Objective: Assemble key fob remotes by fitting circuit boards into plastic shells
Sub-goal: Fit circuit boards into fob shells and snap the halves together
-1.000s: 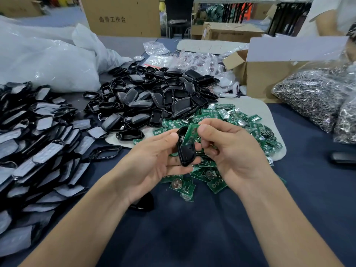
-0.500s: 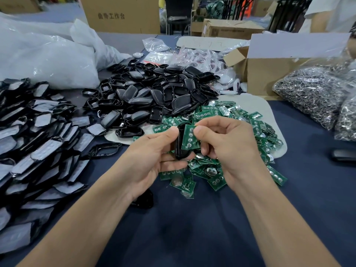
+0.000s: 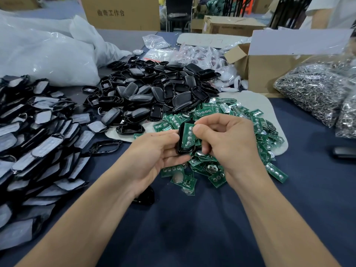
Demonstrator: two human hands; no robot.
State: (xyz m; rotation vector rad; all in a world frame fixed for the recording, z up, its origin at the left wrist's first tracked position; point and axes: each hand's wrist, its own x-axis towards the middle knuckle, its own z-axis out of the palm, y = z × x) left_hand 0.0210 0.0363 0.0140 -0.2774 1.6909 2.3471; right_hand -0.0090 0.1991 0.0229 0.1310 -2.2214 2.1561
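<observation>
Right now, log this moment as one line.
step: fitting | left hand: grips black shell | right hand: pinches green circuit board in the shell | beneath: pile of loose boards

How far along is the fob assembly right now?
Done, apparently: the big spread of grey-faced units at left. In hand: the left hand holds a black shell while the right hand presses a green board into it; seating unclear. Remaining: large heaps of empty shells and loose boards.
</observation>
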